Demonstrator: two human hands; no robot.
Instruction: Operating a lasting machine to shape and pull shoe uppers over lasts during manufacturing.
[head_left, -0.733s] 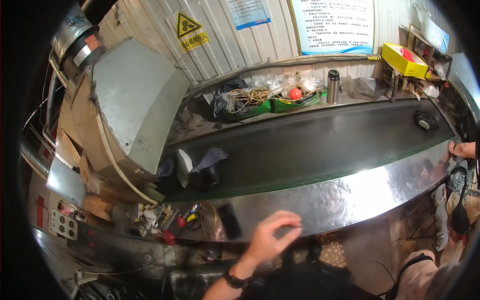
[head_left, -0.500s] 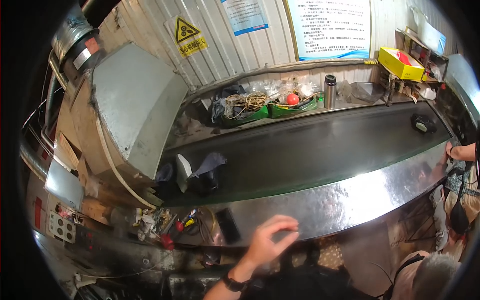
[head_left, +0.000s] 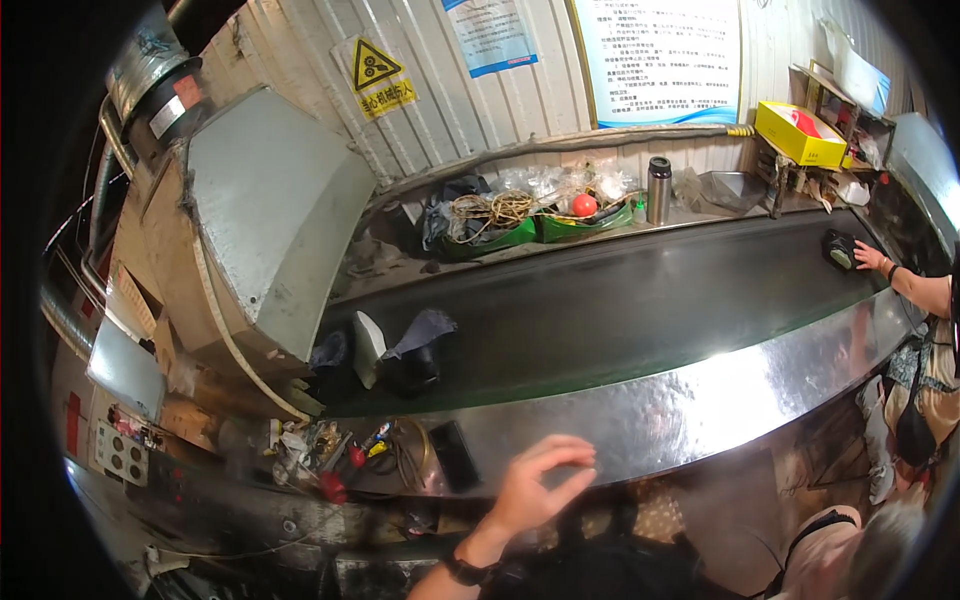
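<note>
At lower centre of the frame, holds left hand (head_left: pixel 540 482) empty, thumb and fingers parted, right of phone (head_left: pixel 455 456), with right hand unseen; seems idle, would need to stretch up-left to grab dark piece (head_left: pixel 414 368) on belt (head_left: pixel 610 290), left of centre.

A steel flask (head_left: pixel 658 192) stands between a red ball (head_left: pixel 584 206) and a yellow box (head_left: pixel 822 152).

Left hand (head_left: pixel 525 492) half-curled at metal ledge (head_left: pixel 625 420); co-worker's hand (head_left: pixel 870 256) at black bundle (head_left: pixel 835 248) on dark belt (head_left: pixel 620 300).

Pale corrugated wall (head_left: pixel 500 120); brownish floor (head_left: pixel 720 510)
</note>
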